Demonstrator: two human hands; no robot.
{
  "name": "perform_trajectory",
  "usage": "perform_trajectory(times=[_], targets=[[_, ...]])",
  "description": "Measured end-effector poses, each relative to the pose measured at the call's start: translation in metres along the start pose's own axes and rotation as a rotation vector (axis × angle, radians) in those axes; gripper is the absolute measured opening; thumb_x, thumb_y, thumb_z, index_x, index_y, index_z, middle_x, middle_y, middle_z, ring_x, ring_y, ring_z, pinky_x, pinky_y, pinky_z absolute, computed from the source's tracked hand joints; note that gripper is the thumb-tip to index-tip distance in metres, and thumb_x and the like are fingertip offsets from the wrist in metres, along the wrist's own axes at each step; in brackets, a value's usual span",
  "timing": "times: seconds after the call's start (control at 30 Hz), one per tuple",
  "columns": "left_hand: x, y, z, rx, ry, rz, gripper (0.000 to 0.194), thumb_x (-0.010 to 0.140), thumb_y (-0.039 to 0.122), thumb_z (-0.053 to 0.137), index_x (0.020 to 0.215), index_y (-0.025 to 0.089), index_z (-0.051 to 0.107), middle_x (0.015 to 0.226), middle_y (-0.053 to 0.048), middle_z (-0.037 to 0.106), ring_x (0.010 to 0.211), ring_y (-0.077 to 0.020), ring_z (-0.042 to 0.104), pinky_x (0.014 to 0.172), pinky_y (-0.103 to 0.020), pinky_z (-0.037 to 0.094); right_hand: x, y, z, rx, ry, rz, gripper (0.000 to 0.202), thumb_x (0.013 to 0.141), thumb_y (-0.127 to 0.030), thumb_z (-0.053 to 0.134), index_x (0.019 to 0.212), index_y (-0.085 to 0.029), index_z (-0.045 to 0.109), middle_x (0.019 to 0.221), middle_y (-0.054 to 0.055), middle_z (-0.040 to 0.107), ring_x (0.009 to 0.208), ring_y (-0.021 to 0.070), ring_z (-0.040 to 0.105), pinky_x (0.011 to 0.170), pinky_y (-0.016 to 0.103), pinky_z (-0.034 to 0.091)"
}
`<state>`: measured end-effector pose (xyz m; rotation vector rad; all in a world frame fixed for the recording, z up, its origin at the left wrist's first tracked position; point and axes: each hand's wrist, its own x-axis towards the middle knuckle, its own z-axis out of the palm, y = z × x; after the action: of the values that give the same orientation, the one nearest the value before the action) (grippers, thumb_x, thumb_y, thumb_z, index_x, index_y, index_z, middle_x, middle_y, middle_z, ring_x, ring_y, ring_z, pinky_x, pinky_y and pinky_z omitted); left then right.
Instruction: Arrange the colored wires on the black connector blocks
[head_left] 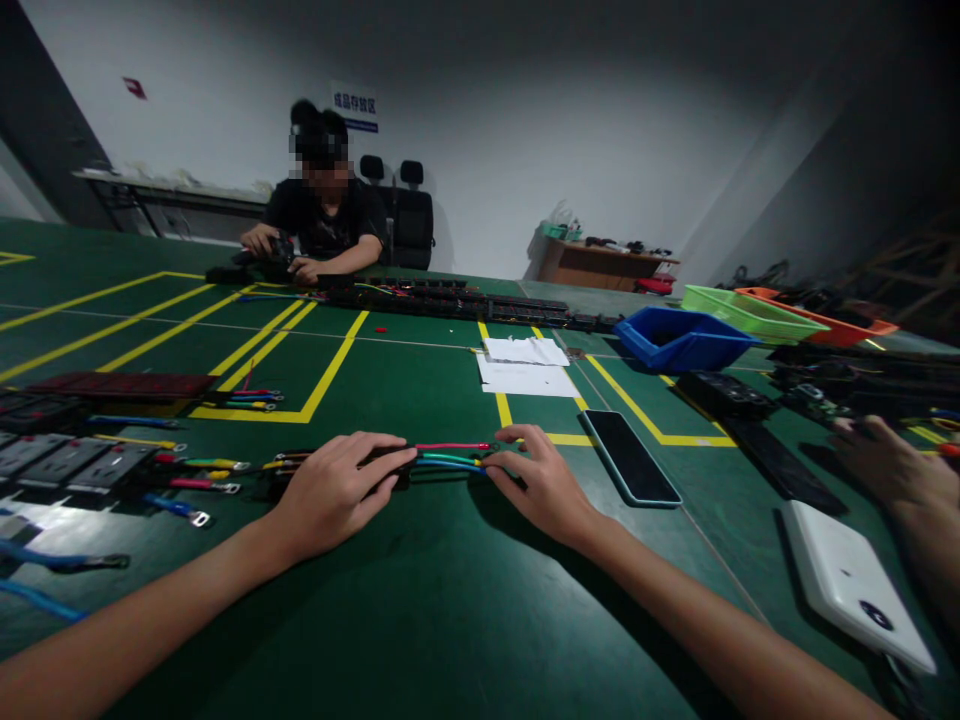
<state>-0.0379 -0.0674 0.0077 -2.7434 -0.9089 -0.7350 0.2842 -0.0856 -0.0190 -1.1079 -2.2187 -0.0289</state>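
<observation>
Red, green and blue wires (450, 459) stretch across the green table between my two hands. My left hand (337, 492) is closed over them where they leave a dark part, mostly hidden under my palm. At the other end, my right hand (546, 487) pinches the wire tips, with thumb and fingertips near the blue wire's yellow-sleeved end. The red wire (454, 446) runs a little above the others, and its tip lies by my right fingertips. To the left, grey socket strips (71, 465) lie with red, blue and yellow wires ending in metal ring terminals (199, 518).
A phone (631, 458) lies right of my right hand, near white papers (529, 368). Blue (682, 338), green (750, 310) and orange bins stand at the back right. A white device (855, 585) sits near another person's hand (892, 460). A co-worker (322, 220) sits opposite.
</observation>
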Motion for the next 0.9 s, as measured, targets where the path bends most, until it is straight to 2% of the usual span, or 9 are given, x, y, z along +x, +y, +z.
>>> perform_trajectory(times=[0.2,0.3,0.53,0.73,0.9], targets=[[0.0002,-0.0001,-0.0006,0.0,0.005,-0.001,0.039,0.099,0.022,0.054,0.136,0.026,0.063,0.128,-0.008,0.067,0.109,-0.0246,0.066,0.087,-0.04,0.054,-0.0002,-0.0005,0.0015,0.087,-0.039,0.065,0.008,0.101,-0.022,0.057,0.108,-0.022,0.062,0.105,0.008,0.068,0.098,0.0244,0.064,0.087,0.043,0.053],[0.0004,0.0001,-0.0007,0.001,0.0,-0.001,0.039,0.099,0.022,0.054,0.137,0.026,0.062,0.129,-0.009,0.067,0.11,-0.0249,0.065,0.087,-0.041,0.054,0.0016,-0.0016,-0.0001,0.113,-0.058,0.112,0.01,0.102,-0.022,0.056,0.111,-0.022,0.061,0.104,0.007,0.071,0.098,0.024,0.065,0.086,0.041,0.053],[0.0006,0.0004,0.0001,0.0,0.001,0.0,0.039,0.099,0.022,0.054,0.137,0.026,0.061,0.128,-0.009,0.067,0.109,-0.0248,0.066,0.087,-0.042,0.054,0.0038,-0.0021,-0.0031,0.086,-0.056,-0.02,0.018,0.104,-0.026,0.053,0.096,-0.021,0.067,0.113,0.009,0.069,0.102,0.0237,0.063,0.088,0.041,0.05],[0.0003,0.0003,-0.0001,0.001,0.004,0.004,0.04,0.099,0.023,0.054,0.138,0.026,0.061,0.129,-0.009,0.066,0.11,-0.0249,0.065,0.087,-0.042,0.054,0.0036,-0.003,-0.0033,0.146,0.022,0.038,0.016,0.106,-0.023,0.049,0.106,-0.02,0.065,0.098,0.008,0.07,0.091,0.0217,0.063,0.081,0.039,0.052],[0.0008,0.0002,0.0004,0.003,0.007,0.008,0.039,0.099,0.022,0.053,0.137,0.025,0.061,0.128,-0.009,0.067,0.109,-0.0246,0.065,0.086,-0.041,0.054,0.0041,-0.0014,-0.0025,0.096,-0.028,-0.024,0.018,0.104,-0.024,0.053,0.103,-0.022,0.071,0.107,0.009,0.066,0.097,0.0228,0.061,0.083,0.04,0.053]])
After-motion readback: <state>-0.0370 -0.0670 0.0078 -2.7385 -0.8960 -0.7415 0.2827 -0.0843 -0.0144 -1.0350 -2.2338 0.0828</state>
